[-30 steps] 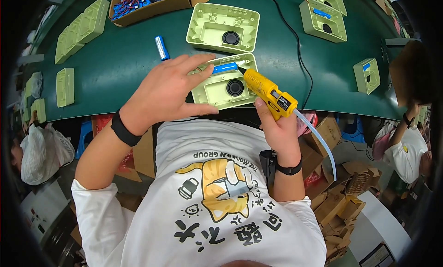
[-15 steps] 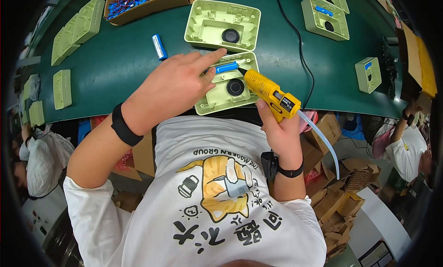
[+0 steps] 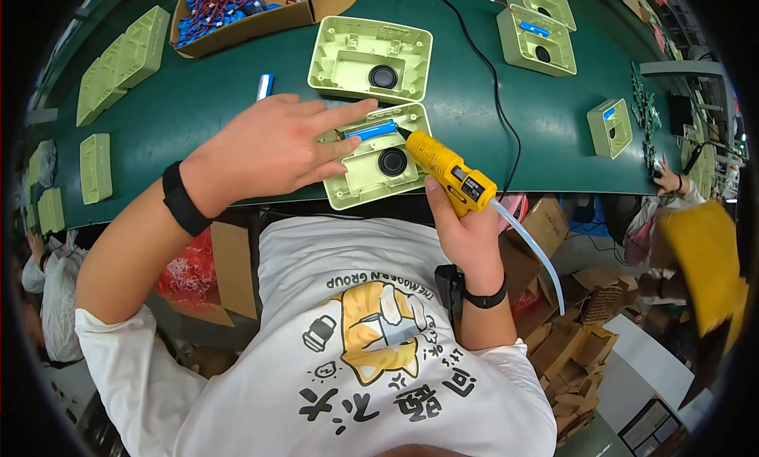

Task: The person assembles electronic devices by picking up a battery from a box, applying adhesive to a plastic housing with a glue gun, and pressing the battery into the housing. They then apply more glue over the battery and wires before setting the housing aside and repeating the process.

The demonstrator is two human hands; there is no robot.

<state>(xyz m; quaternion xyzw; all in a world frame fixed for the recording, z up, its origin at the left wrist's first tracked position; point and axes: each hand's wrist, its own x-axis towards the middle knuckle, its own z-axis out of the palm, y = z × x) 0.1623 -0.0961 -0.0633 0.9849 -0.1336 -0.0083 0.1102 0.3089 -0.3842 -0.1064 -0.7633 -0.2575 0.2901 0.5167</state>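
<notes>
A light-green plastic housing (image 3: pixel 358 190) lies just in front of me with a round black speaker (image 3: pixel 392 162) in it. Along its far side sits a blue cylindrical battery (image 3: pixel 375 130). My left hand (image 3: pixel 277 141) is open over the housing's left side, fingers spread; one fingertip rests at or just above the battery's left end. In my right hand (image 3: pixel 472 239) is a yellow hot glue gun (image 3: pixel 452 171), a clear glue stick (image 3: pixel 538 255) curving out of its back. Its black nozzle points at the battery's right end, and whether it touches is unclear.
Beyond stands a second green housing (image 3: pixel 332 81), with a loose blue battery (image 3: pixel 265 86) to its left. A cardboard box (image 3: pixel 273 18) holds wired batteries. A black cable (image 3: pixel 494 85) crosses the green table. More housings (image 3: pixel 545 58) sit right and left. At right, a person handles a yellow-taped carton (image 3: pixel 700 259).
My left fingers have spread off the battery, which now shows more of its length. The view has shifted slightly. At right, the yellow-taped carton has come down off the table's edge.
</notes>
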